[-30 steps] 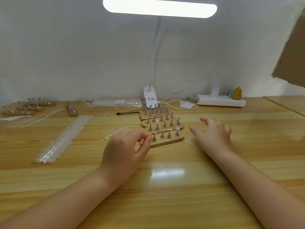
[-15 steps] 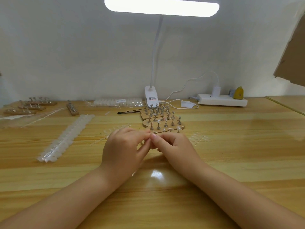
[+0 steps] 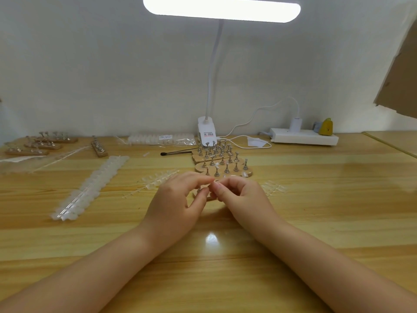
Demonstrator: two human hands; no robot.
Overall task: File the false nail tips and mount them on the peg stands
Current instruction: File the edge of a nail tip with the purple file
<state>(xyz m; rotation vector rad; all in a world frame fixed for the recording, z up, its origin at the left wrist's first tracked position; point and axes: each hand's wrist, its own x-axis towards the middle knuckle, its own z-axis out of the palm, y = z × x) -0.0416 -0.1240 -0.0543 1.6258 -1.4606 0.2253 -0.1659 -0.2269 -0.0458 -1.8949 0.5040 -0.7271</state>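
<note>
1. The left hand (image 3: 174,199) is near the middle of the glossy yellow wooden worktop (image 3: 327,199), its fingers curled, forefinger and thumb drawn together toward the right hand.
2. The right hand (image 3: 240,195) mirrors it, fingers curled inward, thumb and forefinger meeting the left hand's fingertips (image 3: 208,180).
3. Between the two pinches shows a sliver of a small clear false nail tip (image 3: 214,182); both hands seem to grasp it, though it is too small to see how it lies.
4. Under the hands, partly hidden, lies a light wooden peg stand (image 3: 204,196) flat on the worktop.
5. Just beyond the fingers stand more wooden bases with rows of small upright metal pegs (image 3: 222,162); a few of the nearest pegs carry pale tips.
6. A long strip of translucent white nail tips (image 3: 90,188) runs diagonally on the left, well apart from the hands.
7. A shorter clear sprue of tips (image 3: 155,180) lies just left of the left hand, and another (image 3: 274,188) just right of the right hand.
8. A thin black-tipped stick (image 3: 178,152) lies at the far left of the peg cluster.
9. More peg stands (image 3: 42,143) sit at the far left edge.
10. A white clip lamp (image 3: 207,129) stands at the far side, with a white power strip (image 3: 304,137) to its right.
</note>
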